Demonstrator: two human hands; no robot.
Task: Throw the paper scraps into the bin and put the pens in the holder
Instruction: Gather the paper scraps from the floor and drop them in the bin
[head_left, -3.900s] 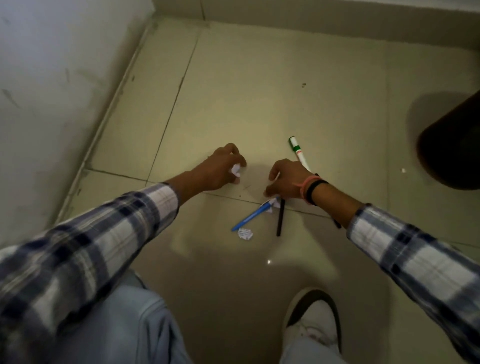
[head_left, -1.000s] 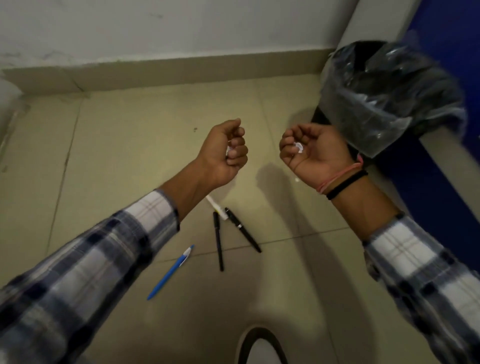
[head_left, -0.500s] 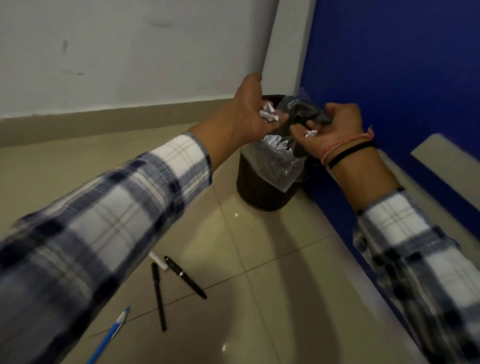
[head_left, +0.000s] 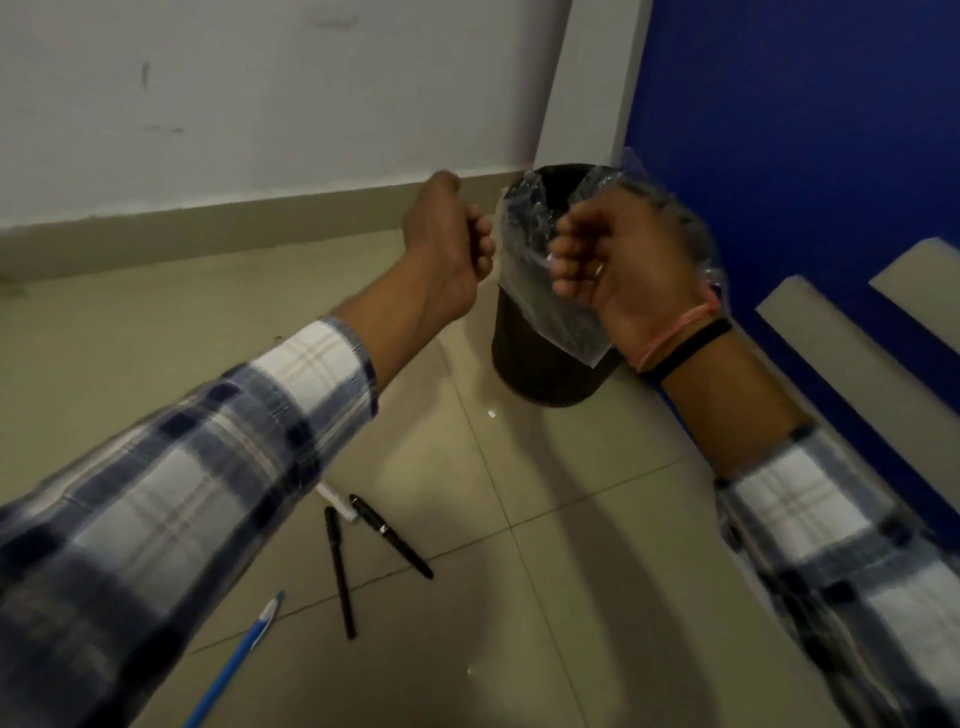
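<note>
A dark round bin (head_left: 540, 374) with a clear plastic liner (head_left: 524, 244) stands in the corner by the blue wall. My left hand (head_left: 447, 244) hovers just left of the rim, fingers curled, no paper visible in it. My right hand (head_left: 623, 265) is in front of the bin's right side, fingers curled around a tiny white paper scrap (head_left: 597, 269). On the floor behind my left sleeve lie two black pens (head_left: 340, 577) (head_left: 392, 535), a white marker (head_left: 337, 501) partly hidden by the sleeve, and a blue pen (head_left: 244, 649). No pen holder is in view.
A small white fleck (head_left: 491, 414) lies on the tiles in front of the bin. A white wall with a beige skirting (head_left: 208, 218) runs behind. The blue wall (head_left: 805, 130) and grey slanted ledges (head_left: 831, 353) close off the right side.
My left hand has drawn back from over the bin's mouth to its left side, and the scraps it held are no longer visible. My right hand has turned palm-down and curled tighter.
</note>
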